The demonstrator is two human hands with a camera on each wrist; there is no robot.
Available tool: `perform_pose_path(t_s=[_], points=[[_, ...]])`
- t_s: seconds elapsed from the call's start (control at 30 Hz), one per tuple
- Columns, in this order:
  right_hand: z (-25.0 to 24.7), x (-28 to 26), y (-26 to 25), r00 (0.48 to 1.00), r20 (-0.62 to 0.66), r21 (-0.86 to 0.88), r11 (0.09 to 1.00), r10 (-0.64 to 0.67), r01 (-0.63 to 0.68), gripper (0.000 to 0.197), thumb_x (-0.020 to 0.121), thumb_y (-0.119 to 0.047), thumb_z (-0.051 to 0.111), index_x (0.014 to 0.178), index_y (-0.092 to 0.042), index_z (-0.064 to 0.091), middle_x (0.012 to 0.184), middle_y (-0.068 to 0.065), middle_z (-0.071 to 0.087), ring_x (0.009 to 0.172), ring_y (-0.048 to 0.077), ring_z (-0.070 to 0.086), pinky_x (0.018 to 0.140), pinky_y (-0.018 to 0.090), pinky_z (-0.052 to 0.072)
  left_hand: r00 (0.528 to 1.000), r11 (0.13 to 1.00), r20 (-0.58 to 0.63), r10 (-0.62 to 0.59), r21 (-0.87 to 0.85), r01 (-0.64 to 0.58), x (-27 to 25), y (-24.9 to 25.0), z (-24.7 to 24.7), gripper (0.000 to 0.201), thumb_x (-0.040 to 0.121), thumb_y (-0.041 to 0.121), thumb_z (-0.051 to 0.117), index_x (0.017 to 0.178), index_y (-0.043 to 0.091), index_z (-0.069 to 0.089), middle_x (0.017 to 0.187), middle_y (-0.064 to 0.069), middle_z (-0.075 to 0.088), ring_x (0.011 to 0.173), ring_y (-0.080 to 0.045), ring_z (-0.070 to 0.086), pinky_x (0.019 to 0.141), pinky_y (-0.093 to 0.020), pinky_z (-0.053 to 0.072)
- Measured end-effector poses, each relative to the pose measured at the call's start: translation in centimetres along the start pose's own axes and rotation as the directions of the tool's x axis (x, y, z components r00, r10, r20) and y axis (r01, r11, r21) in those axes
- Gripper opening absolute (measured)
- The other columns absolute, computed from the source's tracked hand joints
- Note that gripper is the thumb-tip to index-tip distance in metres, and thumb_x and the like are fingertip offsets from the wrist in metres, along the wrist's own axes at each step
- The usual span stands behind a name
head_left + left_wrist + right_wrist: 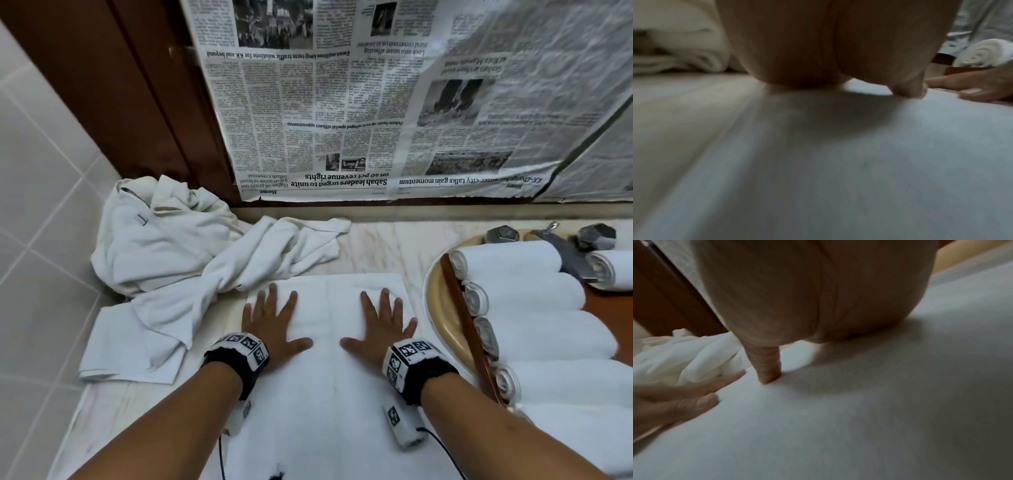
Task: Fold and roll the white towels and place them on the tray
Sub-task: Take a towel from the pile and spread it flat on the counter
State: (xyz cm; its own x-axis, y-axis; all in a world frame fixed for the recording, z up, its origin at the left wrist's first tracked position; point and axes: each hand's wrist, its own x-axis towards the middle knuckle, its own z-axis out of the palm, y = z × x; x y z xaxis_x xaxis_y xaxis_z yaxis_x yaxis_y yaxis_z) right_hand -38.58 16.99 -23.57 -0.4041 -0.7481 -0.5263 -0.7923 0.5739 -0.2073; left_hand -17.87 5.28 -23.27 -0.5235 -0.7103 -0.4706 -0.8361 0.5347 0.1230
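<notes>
Scene: We stand at a marble worktop [370, 240] below a sheet of newspaper [342, 102] hung on the wall, both hands laid flat on a white towel [329, 394].

Hands: Our left hand [274, 322] and right hand [380, 325] lie palm down with fingers spread wide, side by side and pressing the cloth; neither grips anything. The wrist views show the same, a palm and thumb bearing down on white fabric.

Towel in hand: It lies folded into a long strip directly under and ahead of us. Its long axis runs away from our body toward the wall, and the far short edge sits just past our fingertips.

Key relation: The hands rest on the far half of the strip, one each side of its centre line, so neither is nearer. We judge that a roll would run along the long axis, and both hands would need to start together at one short edge.

Tray: The wooden tray [469, 329] sits to our right, nearer the right hand, carrying a row of rolled towels [534, 298] laid side by side.

Waiting: A heap of loose towels [178, 240] lies to the left, near the tiled wall.

Stage: We judge this as smoothing the fold, the rolling not yet begun.
</notes>
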Motion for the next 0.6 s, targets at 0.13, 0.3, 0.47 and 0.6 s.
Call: perform_pose_path(t_s=[0.13, 0.3, 0.47, 0.6], points=[[-1.1, 1.5, -3.0, 0.986, 0.012, -0.044, 0.985, -0.165, 0.165, 0.092, 0.091, -0.063, 0.049, 0.155, -0.038, -0.012, 0.161, -0.001, -0.028, 0.148, 0.028, -0.024, 0.117, 0.058, -0.005, 0.984, 0.985, 0.031, 0.173, 0.006, -0.173, 1.4, 2.2, -1.1, 0.081, 0.094, 0.065, 0.037, 0.154, 0.037, -0.009, 0.160, -0.001, -0.027, 0.149, -0.025, -0.019, 0.119, -0.048, -0.004], [-1.1, 2.7, -0.3, 0.986, 0.028, -0.123, 0.979, -0.162, 0.165, 0.093, 0.088, -0.070, 0.045, 0.154, -0.041, -0.013, 0.159, -0.002, -0.032, 0.149, 0.025, -0.022, 0.119, 0.052, -0.006, 0.999, 0.998, 0.003, 0.043, -0.041, -0.043, 1.7, -1.0, 0.8, 0.085, 0.087, 0.077, 0.033, 0.149, 0.048, -0.016, 0.150, 0.008, -0.041, 0.146, -0.021, -0.028, 0.117, -0.051, -0.008], [-2.0, 2.8, 4.4, 0.999, -0.053, -0.071, 0.997, -0.014, 0.010, 0.094, 0.085, -0.079, 0.036, 0.155, -0.038, -0.012, 0.159, 0.000, -0.031, 0.149, 0.029, -0.020, 0.121, 0.048, -0.003, 0.990, 0.982, -0.026, -0.136, -0.133, 0.131, 0.8, -4.4, 0.4, 0.086, 0.087, 0.078, 0.029, 0.151, 0.043, -0.017, 0.160, 0.006, -0.026, 0.148, -0.022, -0.021, 0.117, -0.052, -0.010], [-2.6, 2.1, 1.4, 0.997, -0.076, -0.095, 0.995, 0.012, -0.020, 0.091, 0.092, -0.064, 0.045, 0.157, -0.030, -0.008, 0.161, 0.009, -0.026, 0.149, 0.032, -0.019, 0.120, 0.051, -0.001, 0.979, 0.975, -0.025, -0.202, -0.095, 0.198, 0.6, -2.2, -0.2, 0.081, 0.094, 0.069, 0.024, 0.154, 0.033, -0.015, 0.161, -0.001, -0.023, 0.149, -0.025, -0.017, 0.117, -0.053, -0.011]])
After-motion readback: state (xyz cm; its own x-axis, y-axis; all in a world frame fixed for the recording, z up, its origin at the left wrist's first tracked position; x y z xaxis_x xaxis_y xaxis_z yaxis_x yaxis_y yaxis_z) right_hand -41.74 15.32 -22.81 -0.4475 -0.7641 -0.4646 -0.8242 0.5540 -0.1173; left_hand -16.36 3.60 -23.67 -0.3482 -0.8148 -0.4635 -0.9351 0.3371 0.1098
